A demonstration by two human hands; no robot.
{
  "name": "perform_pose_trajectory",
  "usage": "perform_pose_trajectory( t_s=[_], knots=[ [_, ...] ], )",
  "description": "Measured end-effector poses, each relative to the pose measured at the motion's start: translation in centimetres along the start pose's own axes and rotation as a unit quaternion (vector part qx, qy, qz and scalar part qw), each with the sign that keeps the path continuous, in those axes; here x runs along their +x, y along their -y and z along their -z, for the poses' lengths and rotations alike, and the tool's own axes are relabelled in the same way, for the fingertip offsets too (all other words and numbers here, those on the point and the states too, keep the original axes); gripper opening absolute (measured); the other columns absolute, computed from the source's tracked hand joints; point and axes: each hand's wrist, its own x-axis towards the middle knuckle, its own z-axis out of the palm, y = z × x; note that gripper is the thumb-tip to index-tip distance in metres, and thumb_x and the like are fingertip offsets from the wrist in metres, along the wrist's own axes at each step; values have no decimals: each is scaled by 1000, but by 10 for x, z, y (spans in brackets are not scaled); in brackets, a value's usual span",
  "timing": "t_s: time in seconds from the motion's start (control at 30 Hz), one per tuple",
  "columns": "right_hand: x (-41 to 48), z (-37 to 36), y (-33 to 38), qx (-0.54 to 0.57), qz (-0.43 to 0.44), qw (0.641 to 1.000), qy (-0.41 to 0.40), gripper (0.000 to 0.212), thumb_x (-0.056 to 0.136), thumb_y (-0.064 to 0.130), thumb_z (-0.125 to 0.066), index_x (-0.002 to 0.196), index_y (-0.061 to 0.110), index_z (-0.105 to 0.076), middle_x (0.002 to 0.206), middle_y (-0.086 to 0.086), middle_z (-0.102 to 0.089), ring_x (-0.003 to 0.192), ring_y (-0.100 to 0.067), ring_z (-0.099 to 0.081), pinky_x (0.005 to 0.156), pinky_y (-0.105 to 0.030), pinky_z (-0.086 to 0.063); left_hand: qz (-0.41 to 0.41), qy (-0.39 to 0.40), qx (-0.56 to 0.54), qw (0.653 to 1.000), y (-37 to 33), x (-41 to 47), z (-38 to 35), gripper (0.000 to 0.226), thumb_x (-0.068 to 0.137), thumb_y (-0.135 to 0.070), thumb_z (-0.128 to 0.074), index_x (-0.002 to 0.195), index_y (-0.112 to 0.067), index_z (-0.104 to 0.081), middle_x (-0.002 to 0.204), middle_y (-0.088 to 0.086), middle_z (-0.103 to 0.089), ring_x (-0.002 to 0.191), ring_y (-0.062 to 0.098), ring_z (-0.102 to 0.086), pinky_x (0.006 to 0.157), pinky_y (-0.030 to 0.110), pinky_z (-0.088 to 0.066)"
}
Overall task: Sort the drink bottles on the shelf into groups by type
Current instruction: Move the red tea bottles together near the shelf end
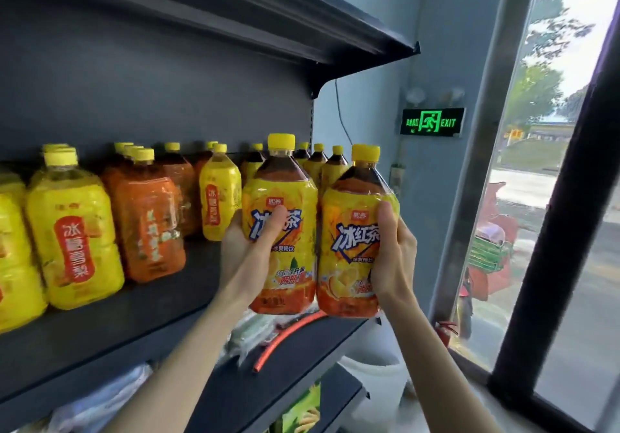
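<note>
My left hand (250, 241) grips one iced-tea bottle (285, 275) with a yellow cap and a yellow-orange label. My right hand (394, 251) grips a second iced-tea bottle (349, 265) of the same kind, touching the first. Both are held upright just above the right end of the dark shelf (161, 301). More iced-tea bottles (330, 167) stand behind them. To the left stand a yellow pear-drink bottle (219, 194), orange-labelled bottles (147, 218) and bigger yellow pear-drink bottles (73, 238).
An upper shelf board (302, 20) hangs overhead. Below, a lower shelf (302, 348) carries an orange tube (285, 338) and plastic-wrapped goods. A lit exit sign (432, 122) is on the wall, and a window (536, 197) stands to the right.
</note>
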Motion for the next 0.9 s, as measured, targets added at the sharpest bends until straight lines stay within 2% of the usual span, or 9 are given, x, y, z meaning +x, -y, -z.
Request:
perform_pose_trajectory(
  t_s=[0.07, 0.13, 0.2, 0.33, 0.43, 0.53, 0.7, 0.83, 0.9],
  knots=[
    [33, 8, -16, 3, 2, 1000, -7, 59, 66, 75, -49, 80, 20, -68, 82, -7, -73, 80, -25, -71, 77, -46, -57, 12, 4, 0, 1000, 18, 21, -27, 31, 74, -52, -62, 100, -36, -58, 88, -26, -69, 84, -7, -64, 74, 15, -49],
    [66, 15, -35, 6, 0, 1000, -6, 61, 67, 74, -49, 82, 18, -68, 82, -6, -73, 80, -25, -71, 78, -48, -57, 20, -1, 5, 1000, 39, 42, -53, 33, 74, -53, -66, 101, -34, -59, 93, -17, -71, 87, 0, -66, 81, 28, -53],
    [100, 20, -54, 6, 4, 1000, 4, 65, 68, 75, -49, 85, 15, -68, 82, -6, -73, 80, -25, -71, 77, -49, -57, 25, -12, 11, 1000, 61, 62, -74, 38, 72, -57, -66, 101, -34, -60, 96, -13, -70, 89, 4, -67, 84, 33, -53],
    [166, 26, -91, -2, 8, 999, 40, 65, 67, 74, -50, 83, 13, -67, 81, -7, -73, 77, -23, -71, 75, -48, -58, 21, -51, 27, 998, 100, 96, -117, 38, 72, -59, -63, 102, -37, -58, 94, -20, -69, 88, -2, -65, 83, 29, -51],
    [215, 27, -111, -6, -2, 997, 75, 61, 67, 74, -50, 81, 17, -67, 81, -4, -73, 78, -21, -71, 75, -43, -58, 33, -99, 49, 993, 125, 123, -143, 56, 67, -70, -63, 112, -36, -56, 103, -17, -67, 98, 3, -63, 92, 37, -49],
    [255, 22, -129, 12, -4, 994, 110, 65, 64, 74, -49, 82, 14, -67, 79, -1, -73, 73, -14, -70, 63, -26, -55, 37, -147, 87, 985, 144, 143, -163, 79, 58, -78, -60, 123, -34, -51, 114, -13, -64, 108, 12, -59, 98, 46, -45],
    [300, 5, -162, 38, -18, 986, 163, 71, 63, 73, -50, 86, 9, -67, 79, -2, -73, 71, -10, -70, 58, -21, -52, 56, -186, 127, 973, 171, 167, -173, 88, 59, -78, -60, 131, -30, -45, 119, -7, -62, 112, 17, -58, 96, 46, -47],
    [319, -5, -185, 72, -8, 978, 196, 69, 66, 68, -51, 88, 5, -67, 75, 1, -72, 66, -5, -68, 54, -16, -49, 45, -195, 146, 969, 187, 185, -174, 75, 68, -69, -62, 129, -28, -45, 116, -9, -63, 107, 11, -61, 93, 38, -50],
    [328, -7, -194, 95, -13, 975, 200, 71, 67, 67, -49, 91, 3, -67, 76, 2, -72, 66, -2, -68, 53, -14, -49, 47, -185, 167, 967, 194, 192, -175, 63, 75, -63, -60, 125, -30, -41, 112, -15, -60, 104, 4, -58, 93, 32, -48]
  ],
)
